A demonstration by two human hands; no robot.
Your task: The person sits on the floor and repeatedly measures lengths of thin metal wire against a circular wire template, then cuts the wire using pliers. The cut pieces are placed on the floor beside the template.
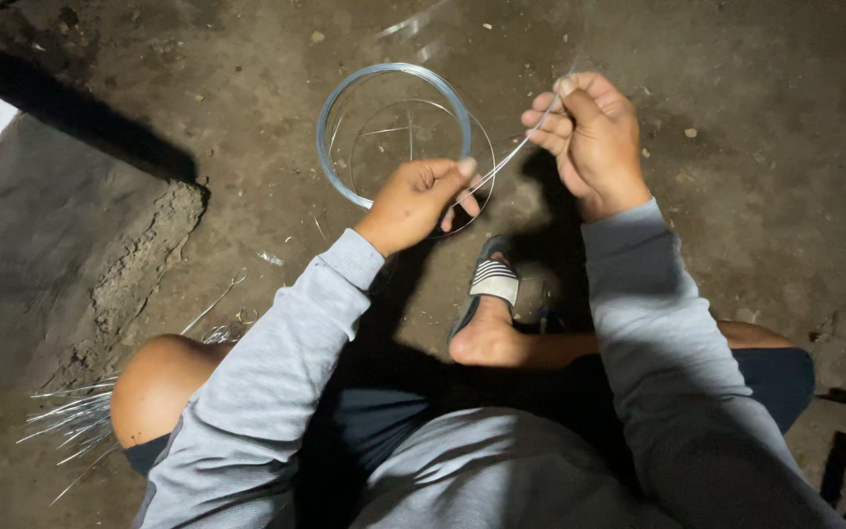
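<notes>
My left hand (418,201) pinches a thin shiny wire (513,155) between thumb and fingers, just above the dirt floor. My right hand (591,137) is closed around the same wire higher up and to the right; the strand runs taut between the two hands. Directly beyond my left hand lies a coil of bright wire (345,93), a round hoop resting flat on the ground. I wear grey long sleeves.
My foot in a black striped sandal (493,279) rests on the ground under the hands. A bundle of cut straight wires (75,421) lies at lower left by my knee. A raised concrete slab (41,255) borders the left side.
</notes>
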